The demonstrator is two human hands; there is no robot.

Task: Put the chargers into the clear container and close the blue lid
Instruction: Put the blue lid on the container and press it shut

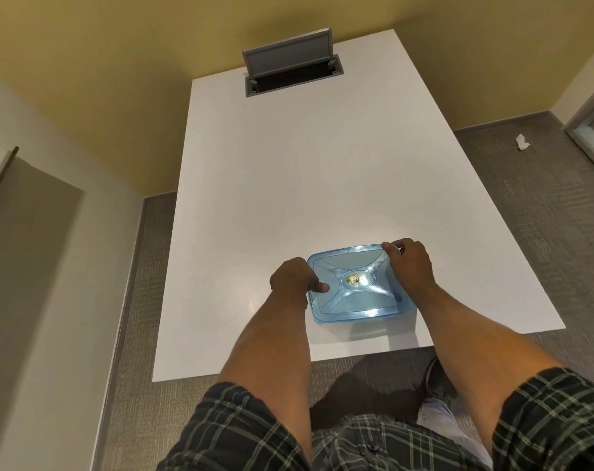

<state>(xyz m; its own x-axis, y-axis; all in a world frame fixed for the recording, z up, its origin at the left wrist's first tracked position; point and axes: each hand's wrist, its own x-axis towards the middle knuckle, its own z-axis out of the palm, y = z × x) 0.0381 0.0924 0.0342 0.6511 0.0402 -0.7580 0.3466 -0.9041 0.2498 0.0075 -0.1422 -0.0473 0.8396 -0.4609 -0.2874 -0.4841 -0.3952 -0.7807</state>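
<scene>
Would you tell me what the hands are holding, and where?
Both hold the blue lid: left hand at its left edge, right hand pinching its far right corner.

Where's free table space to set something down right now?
Bare: the wide stretch of white table between the blue lid and the open cable hatch; also a strip left of the left hand. Crowded: near edge, both hands, right hand, on the lid.

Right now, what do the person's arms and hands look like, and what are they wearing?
Both forearms are bare, and the left hand and right hand wear no gloves; no rings or watch are visible. Short sleeves of a dark plaid shirt with pale green-white check lines end near the elbows.
</scene>
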